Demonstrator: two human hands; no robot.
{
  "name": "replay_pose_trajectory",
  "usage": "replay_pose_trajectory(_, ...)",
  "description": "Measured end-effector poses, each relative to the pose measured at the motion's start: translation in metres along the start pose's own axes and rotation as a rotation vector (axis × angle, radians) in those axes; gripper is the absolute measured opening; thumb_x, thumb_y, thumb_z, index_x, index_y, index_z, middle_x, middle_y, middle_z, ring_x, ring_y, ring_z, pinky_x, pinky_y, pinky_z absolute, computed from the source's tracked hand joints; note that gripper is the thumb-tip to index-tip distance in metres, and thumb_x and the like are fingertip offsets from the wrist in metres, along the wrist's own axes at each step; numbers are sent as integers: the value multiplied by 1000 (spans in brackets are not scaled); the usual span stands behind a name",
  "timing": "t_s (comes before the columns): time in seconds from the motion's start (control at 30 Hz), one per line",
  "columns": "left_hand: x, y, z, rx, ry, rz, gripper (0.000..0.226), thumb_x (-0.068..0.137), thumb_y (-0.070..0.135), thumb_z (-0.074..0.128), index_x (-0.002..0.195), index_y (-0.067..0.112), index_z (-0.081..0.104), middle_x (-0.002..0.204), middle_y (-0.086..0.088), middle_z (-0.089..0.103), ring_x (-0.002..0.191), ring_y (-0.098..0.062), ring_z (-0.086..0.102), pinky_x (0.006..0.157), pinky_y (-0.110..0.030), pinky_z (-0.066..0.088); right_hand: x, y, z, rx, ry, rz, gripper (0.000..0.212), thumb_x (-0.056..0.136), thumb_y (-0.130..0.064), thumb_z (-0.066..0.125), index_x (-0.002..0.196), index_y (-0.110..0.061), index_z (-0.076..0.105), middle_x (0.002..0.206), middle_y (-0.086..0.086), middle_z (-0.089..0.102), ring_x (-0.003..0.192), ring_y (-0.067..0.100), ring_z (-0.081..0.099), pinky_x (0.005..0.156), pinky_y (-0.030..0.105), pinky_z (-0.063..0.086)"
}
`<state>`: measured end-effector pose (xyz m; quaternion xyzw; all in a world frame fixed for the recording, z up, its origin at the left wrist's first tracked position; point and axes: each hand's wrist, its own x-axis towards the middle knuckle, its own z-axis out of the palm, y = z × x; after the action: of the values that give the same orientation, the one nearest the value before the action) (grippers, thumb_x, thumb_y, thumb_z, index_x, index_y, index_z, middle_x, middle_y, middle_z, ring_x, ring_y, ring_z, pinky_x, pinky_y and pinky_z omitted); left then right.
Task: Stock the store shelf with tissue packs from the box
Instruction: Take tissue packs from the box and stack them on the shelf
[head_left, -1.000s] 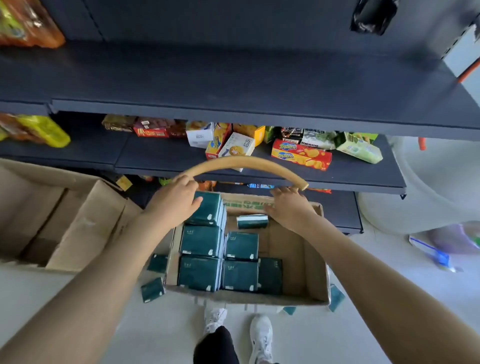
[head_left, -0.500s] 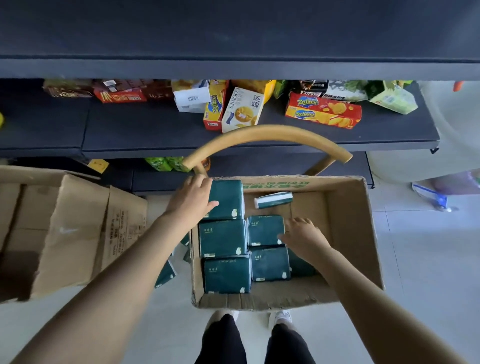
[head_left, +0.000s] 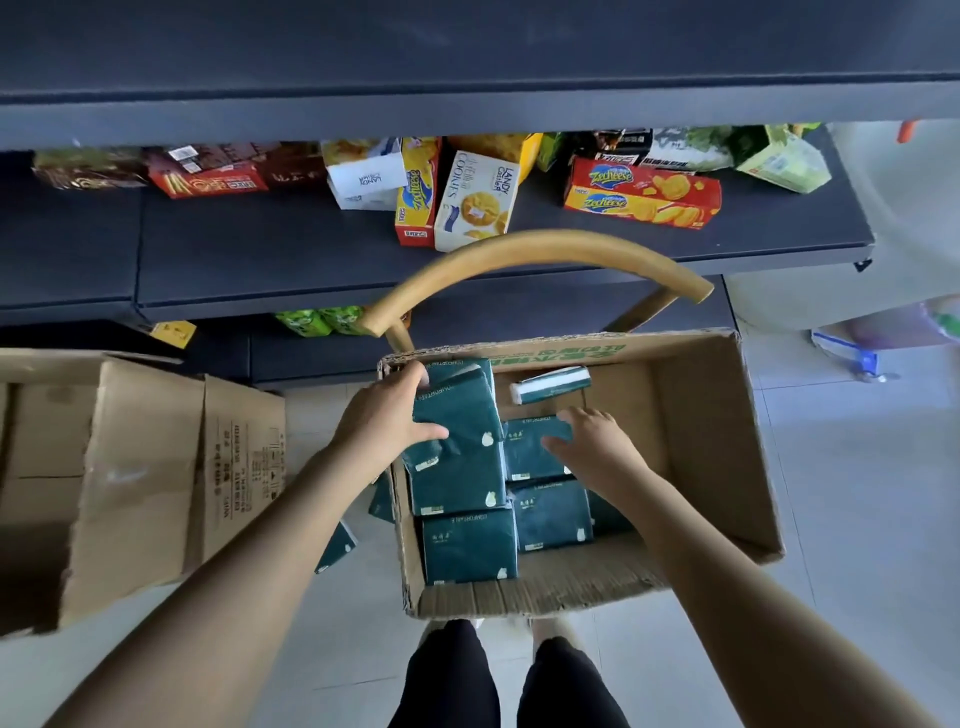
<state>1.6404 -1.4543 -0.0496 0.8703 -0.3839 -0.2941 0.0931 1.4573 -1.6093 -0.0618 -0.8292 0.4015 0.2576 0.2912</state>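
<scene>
The left hand (head_left: 384, 421) grips a dark green plastic-wrapped tissue pack (head_left: 460, 410) at the back left corner of the open brown cardboard box (head_left: 701, 441). Its fingers wrap the pack's far edge, its thumb presses the near face, and the pack sits tilted above the stack. The right hand (head_left: 597, 447) rests on a second dark green tissue pack (head_left: 530, 447) in the middle row, fingers curled over its far edge and thumb on its top.

More dark green packs (head_left: 467, 545) fill the box's left half in rows. Each carries small white marks, and "COMFORTABLE" reads along one edge. One pack with a white side (head_left: 550, 384) lies against the back wall. The box wall bears green printing too blurred to read.

On the dark grey metal shelf (head_left: 260, 249) stand a pale "LANDY COOKIES" carton (head_left: 475, 200) and red-and-yellow "Zecheese" boxes (head_left: 641, 192). A curved wooden chair back (head_left: 535, 254) arcs behind the box. A second brown cardboard box (head_left: 130, 483) sits to the left.
</scene>
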Motion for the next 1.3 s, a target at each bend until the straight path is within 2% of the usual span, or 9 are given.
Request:
replay_pose_trajectory(0.17, -27, -24, -22, -418, 30, -152, 54, 76, 32, 76, 118, 15, 47, 108, 6, 53, 94, -14, 53, 67, -25, 39, 10, -24, -9, 149, 19, -30, 26, 93, -32, 51, 108, -12, 57, 99, 6, 61, 97, 25, 55, 62, 26, 37)
replay_pose_trajectory(0.23, -38, -38, -27, -540, 18, -226, 52, 80, 33, 73, 121, 18, 45, 109, 5, 56, 92, -13, 55, 64, -20, 41, 16, -36, -8, 304, 13, -7, 31, 93, -32, 53, 116, -12, 57, 112, 5, 63, 107, 25, 56, 70, 23, 40)
replay_pose_trajectory(0.33, -49, -58, -28, -708, -11, -316, 46, 84, 29, 69, 122, 22, 45, 113, 2, 59, 96, -15, 60, 81, -32, 49, 26, -57, -2, 429, -16, 53, 57, 92, -36, 56, 138, -5, 43, 134, 9, 55, 120, 24, 53, 88, 28, 41)
replay_pose_trajectory(0.47, -59, -71, -26, -853, -43, -361, 34, 86, 14, 65, 112, 26, 49, 106, 1, 63, 96, -18, 63, 92, -38, 48, 38, -77, 19, 518, -30, 82, 24, 88, -34, 63, 94, -11, 62, 82, 5, 61, 77, 21, 58, 61, 27, 40)
replay_pose_trajectory(0.57, -64, -78, -24, -886, -25, -357, 32, 83, 14, 70, 102, 33, 53, 102, 9, 63, 96, -15, 63, 91, -34, 49, 45, -82, 31, 542, 7, 102, 27, 84, -34, 68, 96, -9, 69, 85, 4, 65, 78, 20, 60, 60, 24, 40)
replay_pose_trajectory(0.73, -73, -87, -19, -963, 34, -389, 44, 77, 15, 76, 115, 23, 56, 108, 8, 62, 98, -11, 63, 90, -31, 51, 45, -78, 35, 612, 44, 183, 31, 79, -36, 73, 96, -11, 67, 81, 2, 63, 60, 11, 53, 51, 23, 40)
replay_pose_trajectory(0.9, -82, -78, -36, -1087, 53, -414, 31, 77, 9, 74, 104, 19, 60, 106, -2, 66, 98, -19, 65, 91, -37, 51, 16, -60, 11, 664, 59, 181, 37, 74, -34, 78, 90, -3, 66, 83, 5, 69, 71, 21, 62, 64, 29, 46)
replay_pose_trajectory(1.07, -89, -32, -99, -1235, 110, -255, 21, 80, 3, 68, 97, 13, 61, 102, -11, 67, 86, -20, 67, 85, -39, 51, -42, -53, -70, 641, 197, 30, 32, 76, -31, 77, 93, -4, 70, 89, 9, 72, 82, 24, 67, 73, 33, 52)
replay_pose_trajectory(1.3, -91, 60, -198, -1199, 240, 21, 24, 80, 3, 70, 98, 16, 62, 88, 0, 70, 72, -9, 69, 67, -24, 55, -123, -49, -207, 811, 478, -160, 11, 82, -17, 73, 88, -12, 65, 83, -1, 69, 63, 1, 61, 47, 8, 45)
